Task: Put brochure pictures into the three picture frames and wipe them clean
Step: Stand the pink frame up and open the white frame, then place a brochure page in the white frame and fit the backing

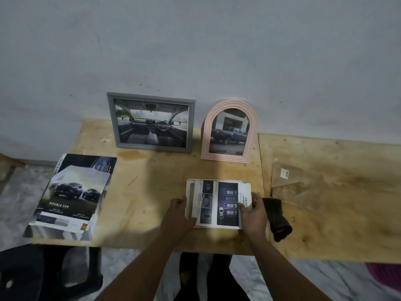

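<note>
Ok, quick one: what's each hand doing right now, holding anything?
Left hand: closed on the left edge of the brochure page.
Right hand: closed on the same page's right edge.

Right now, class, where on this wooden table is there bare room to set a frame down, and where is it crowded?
Bare room lies in the middle of the table, between the brochure stack and the left hand, below the grey frame. The far right beyond the backing board is bare too. It is crowded around the cut sheet, right hand and dark cloth.
</note>
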`<action>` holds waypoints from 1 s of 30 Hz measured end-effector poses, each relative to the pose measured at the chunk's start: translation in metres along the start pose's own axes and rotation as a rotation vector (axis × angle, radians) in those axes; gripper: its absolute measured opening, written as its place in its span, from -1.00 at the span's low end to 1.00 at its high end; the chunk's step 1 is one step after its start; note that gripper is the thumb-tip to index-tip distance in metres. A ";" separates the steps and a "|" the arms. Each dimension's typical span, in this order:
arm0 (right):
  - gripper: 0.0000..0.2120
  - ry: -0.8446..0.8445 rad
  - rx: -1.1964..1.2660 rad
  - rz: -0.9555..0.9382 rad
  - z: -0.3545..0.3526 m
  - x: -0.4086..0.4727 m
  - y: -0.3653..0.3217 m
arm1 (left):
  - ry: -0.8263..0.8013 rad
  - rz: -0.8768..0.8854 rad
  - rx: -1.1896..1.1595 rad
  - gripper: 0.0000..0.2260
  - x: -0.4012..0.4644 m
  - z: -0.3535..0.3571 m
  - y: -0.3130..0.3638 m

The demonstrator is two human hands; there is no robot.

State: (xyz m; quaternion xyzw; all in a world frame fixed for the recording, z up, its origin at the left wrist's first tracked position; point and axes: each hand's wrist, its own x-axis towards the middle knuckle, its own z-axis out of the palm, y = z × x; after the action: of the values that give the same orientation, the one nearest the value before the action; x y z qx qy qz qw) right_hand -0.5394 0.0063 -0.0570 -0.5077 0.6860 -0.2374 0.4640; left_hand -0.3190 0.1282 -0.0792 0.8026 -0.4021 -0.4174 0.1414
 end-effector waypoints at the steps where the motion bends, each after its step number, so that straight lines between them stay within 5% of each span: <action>1: -0.57 0.000 -0.006 -0.004 0.002 0.000 -0.001 | 0.001 -0.003 0.025 -0.19 0.000 0.000 0.001; 5: -0.54 -0.009 -0.193 -0.056 0.010 0.003 0.003 | 0.024 0.018 0.075 -0.20 -0.004 -0.002 0.013; 12: -0.27 -0.087 -0.866 -0.191 0.002 0.015 -0.006 | 0.112 -0.021 0.122 -0.35 0.000 0.008 0.015; 17: -0.47 -0.045 -0.530 -0.119 -0.071 0.065 -0.033 | 0.138 0.023 0.100 -0.32 0.004 0.010 0.014; 20: -0.49 0.051 -0.389 0.087 -0.136 0.116 -0.028 | 0.151 0.002 0.136 -0.22 0.008 0.017 0.015; 27: 0.13 0.100 -0.564 0.447 -0.185 0.184 0.001 | 0.218 -0.040 0.201 -0.26 0.014 0.030 0.018; 30: 0.18 0.108 -0.632 0.517 -0.177 0.194 0.007 | 0.234 -0.031 0.241 -0.29 0.014 0.032 0.021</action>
State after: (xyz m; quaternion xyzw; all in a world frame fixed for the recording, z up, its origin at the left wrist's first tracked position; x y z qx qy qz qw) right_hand -0.7085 -0.1950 -0.0589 -0.4228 0.8536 0.0832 0.2927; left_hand -0.3509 0.1073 -0.0946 0.8629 -0.4176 -0.2720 0.0836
